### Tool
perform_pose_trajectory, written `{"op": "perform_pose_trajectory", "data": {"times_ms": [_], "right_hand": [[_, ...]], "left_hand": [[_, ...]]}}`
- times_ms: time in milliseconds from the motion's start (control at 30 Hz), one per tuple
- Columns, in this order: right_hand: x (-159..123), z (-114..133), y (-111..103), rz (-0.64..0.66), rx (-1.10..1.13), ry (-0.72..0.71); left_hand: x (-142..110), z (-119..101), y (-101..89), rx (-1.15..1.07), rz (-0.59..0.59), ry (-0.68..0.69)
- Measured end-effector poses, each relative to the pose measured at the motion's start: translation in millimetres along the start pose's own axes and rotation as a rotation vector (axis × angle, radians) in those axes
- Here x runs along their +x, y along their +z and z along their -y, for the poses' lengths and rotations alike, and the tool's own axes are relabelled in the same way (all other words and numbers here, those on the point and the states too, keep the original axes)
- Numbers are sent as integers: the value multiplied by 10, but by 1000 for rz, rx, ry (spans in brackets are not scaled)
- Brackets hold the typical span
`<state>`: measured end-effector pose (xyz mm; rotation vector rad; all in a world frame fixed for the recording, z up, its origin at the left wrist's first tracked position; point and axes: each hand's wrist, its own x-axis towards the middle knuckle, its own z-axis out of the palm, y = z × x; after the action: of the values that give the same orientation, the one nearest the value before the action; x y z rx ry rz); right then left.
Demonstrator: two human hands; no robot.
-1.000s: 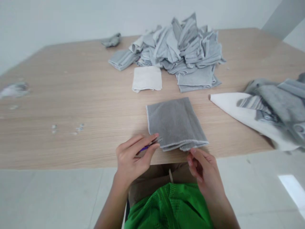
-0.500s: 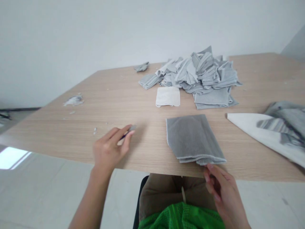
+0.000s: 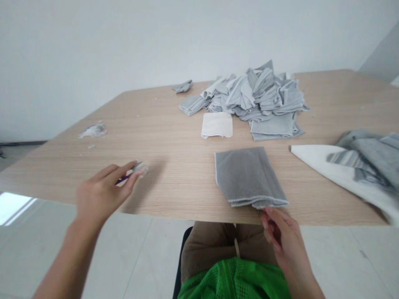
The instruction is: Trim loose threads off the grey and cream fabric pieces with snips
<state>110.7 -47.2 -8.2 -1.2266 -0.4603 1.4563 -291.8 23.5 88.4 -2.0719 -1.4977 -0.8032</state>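
A folded grey cloth [image 3: 249, 174] with pale stitched edges lies at the front of the table. My right hand [image 3: 282, 230] is closed, pinching its front right corner. Out to the left, my left hand [image 3: 107, 187] is held above the table near its front edge, also closed. It grips a small purple tool [image 3: 123, 179], mostly hidden by the fingers, so its kind is unclear. Pale fluffy thread scraps [image 3: 142, 167] show at the thumb and fingertips. A small folded white cloth [image 3: 217, 124] lies beyond the grey one.
A heap of grey cloths [image 3: 255, 93] covers the back middle, with one crumpled cloth [image 3: 183, 87] left of it. A scrap pile [image 3: 93, 131] sits at the left. On the right are a white pointed sheet [image 3: 324, 158] and more grey fabric [image 3: 370, 145].
My left hand has moved left, carrying the small tool and scraps. My right hand still pinches the grey cloth, which has hardly moved; the view has shifted slightly.
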Motion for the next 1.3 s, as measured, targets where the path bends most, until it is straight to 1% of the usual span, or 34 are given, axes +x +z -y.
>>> {"op": "perform_pose_trajectory", "data": {"times_ms": [67,100,167,233,300,367,467,633,833,933,1033,1167,1300], "right_hand": [[10,5,5,7,5,2],[14,8,10,10,10,0],[20,12,23,15,25,-11],[21,13,38,17,40,-24],[21,9,50,24,44,-32],[23,5,59,40,39,-42],[32,2,60,69,30,-55],[33,11,43,106,12,-24],[8,27,32,122,7,31],[-2,39,30,119,13,58],[-13,55,36,115,25,76],[-21,78,51,111,45,80],[-16,84,56,106,57,81]], "left_hand": [[35,-235,50,-150,-5,23],[59,-397,72,-221,5,-1],[117,-774,108,-365,63,53],[174,-1152,140,-494,98,72],[214,-1467,185,-599,136,83],[226,-1699,251,-693,173,97],[202,-1925,375,-786,244,117],[143,-2151,554,-849,356,144],[86,-2289,714,-827,432,117],[64,-2312,752,-814,437,119],[52,-2316,739,-803,436,119],[30,-2316,700,-731,397,127],[-22,-2345,709,-660,373,148]]}}
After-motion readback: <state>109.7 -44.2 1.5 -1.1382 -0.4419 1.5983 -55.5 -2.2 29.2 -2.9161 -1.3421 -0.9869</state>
